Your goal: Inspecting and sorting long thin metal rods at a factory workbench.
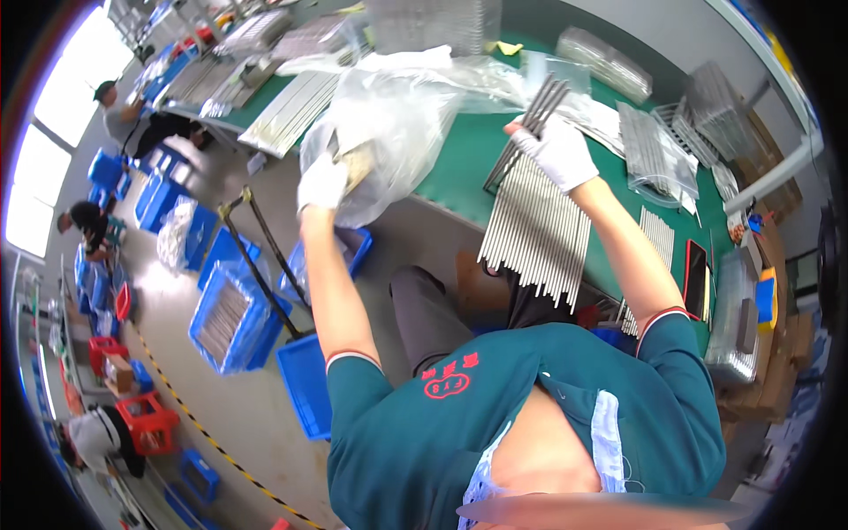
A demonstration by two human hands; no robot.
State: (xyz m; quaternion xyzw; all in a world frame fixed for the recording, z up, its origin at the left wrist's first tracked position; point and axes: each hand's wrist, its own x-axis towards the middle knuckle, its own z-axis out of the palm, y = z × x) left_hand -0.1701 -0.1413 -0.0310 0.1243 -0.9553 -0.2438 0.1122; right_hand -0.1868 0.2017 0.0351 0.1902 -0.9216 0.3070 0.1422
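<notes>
My right hand [555,152], in a white glove with bare fingertips, is closed around a bundle of thin metal rods [544,106]. The bundle tilts over a row of similar rods [537,225] lying side by side on the green table, their near ends past its front edge. Off the table's front edge, my left hand [322,183], also gloved, is closed on a tan, cloth-like piece [357,168]. A large clear plastic bag [397,115] lies crumpled against that hand and partly around the piece. Its exact kind is unclear, and the left fingertips are partly hidden.
More rods [291,110] lie on the green table [464,146], left of the bag. Bagged rods [649,150] and a red-edged phone [696,278] are at the right. A blue crate [231,322] and a dark metal frame [265,256] stand on the floor. Several people work farther left.
</notes>
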